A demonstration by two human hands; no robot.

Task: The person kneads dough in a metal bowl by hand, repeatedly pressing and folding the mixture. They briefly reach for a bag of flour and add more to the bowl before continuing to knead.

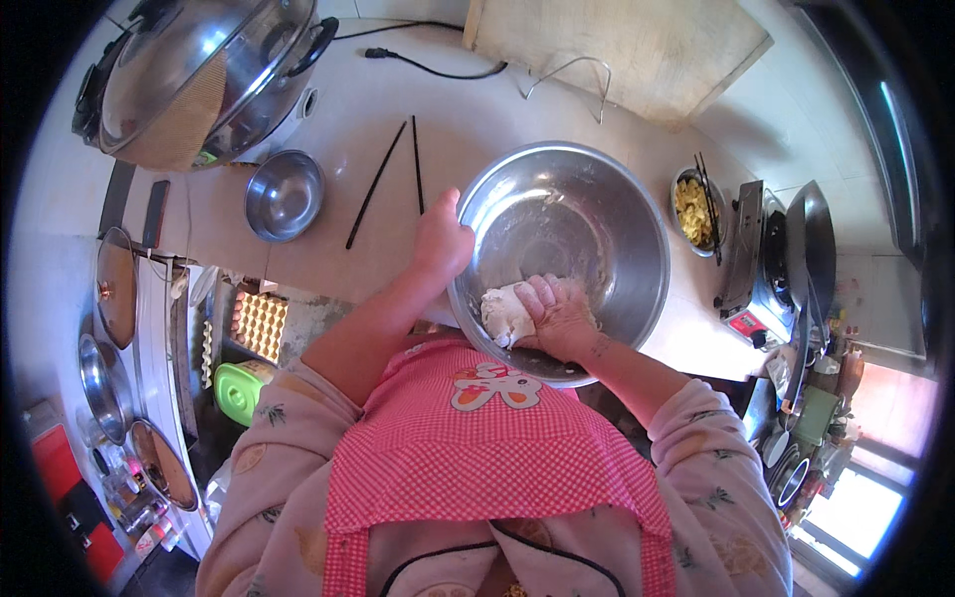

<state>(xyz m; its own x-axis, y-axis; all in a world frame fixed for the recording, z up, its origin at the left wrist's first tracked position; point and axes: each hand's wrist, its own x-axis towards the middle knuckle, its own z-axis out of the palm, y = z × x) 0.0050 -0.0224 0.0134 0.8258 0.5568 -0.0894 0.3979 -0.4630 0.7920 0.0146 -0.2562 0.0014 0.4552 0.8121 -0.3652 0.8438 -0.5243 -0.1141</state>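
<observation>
A wide stainless steel mixing bowl [548, 239] stands at the counter's front edge, close against the pink checked apron. Its left rim is gripped by my left hand [446, 237], with the fingers partly hidden. Inside the bowl, my right hand [556, 317] is on a lump of white dough [507, 312], fingers curled over its right side. Flour dusts those fingers, and dough traces cling to the bowl's inner wall. Two black chopsticks [377, 184] lie apart on the counter just left of the bowl.
A small metal bowl [284, 195] and a large lidded electric pot [216, 82] stand left. At right are a bowl of yellow food [694, 213] and a portable gas stove [753, 261] with a wok [813, 246]. A power cord [440, 71] lies behind, near a wooden board [619, 52].
</observation>
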